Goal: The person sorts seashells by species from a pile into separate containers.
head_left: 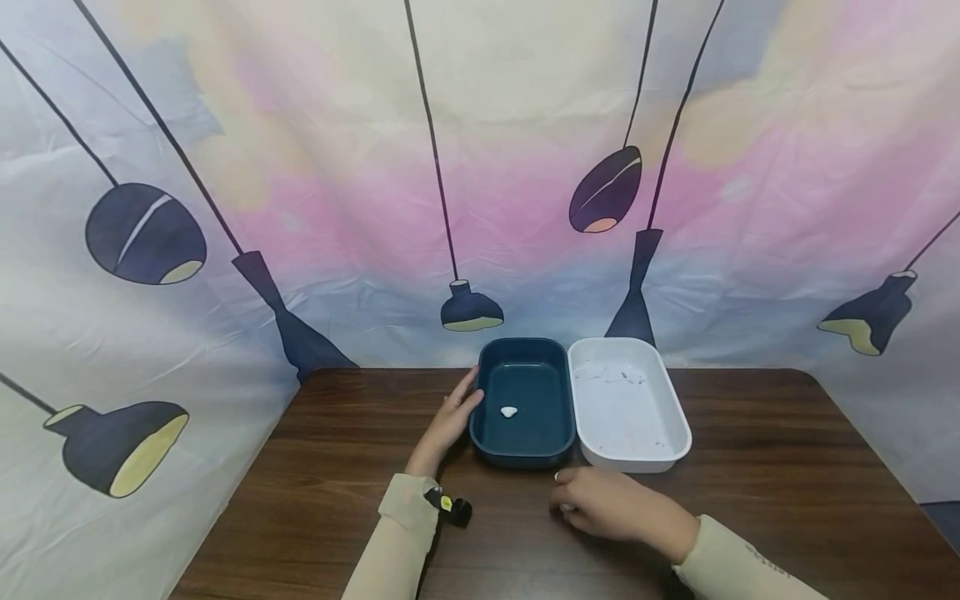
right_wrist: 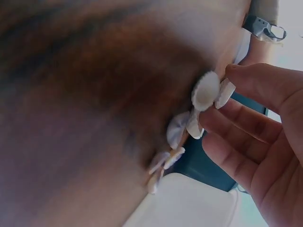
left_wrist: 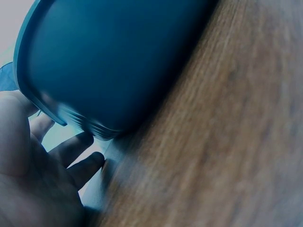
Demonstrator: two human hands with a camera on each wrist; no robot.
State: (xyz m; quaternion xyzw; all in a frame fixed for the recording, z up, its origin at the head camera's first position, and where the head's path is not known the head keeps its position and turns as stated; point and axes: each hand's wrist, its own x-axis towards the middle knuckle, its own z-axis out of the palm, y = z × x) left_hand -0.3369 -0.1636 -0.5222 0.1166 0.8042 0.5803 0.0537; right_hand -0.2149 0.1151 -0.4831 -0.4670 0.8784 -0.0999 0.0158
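Observation:
My left hand (head_left: 453, 414) rests against the left side of a dark teal rectangular dish (head_left: 551, 442). In the left wrist view its fingers (left_wrist: 85, 168) are spread beside the dish's corner. A small white seashell (head_left: 508, 412) lies inside this dish. In front of the dishes my right hand (head_left: 607, 504) is low over the table. Its thumb and a finger pinch a pale seashell (right_wrist: 225, 93) in the right wrist view. Several more seashells (right_wrist: 177, 128) lie close together on the table beside those fingers, mostly covered by the hand in the head view.
A white rectangular dish (head_left: 630, 417) stands directly right of the teal one, with small dark marks inside. Both are near the back of the brown wooden table (head_left: 322, 467). Behind the table hangs a cloth backdrop (head_left: 360, 208) with printed lamps.

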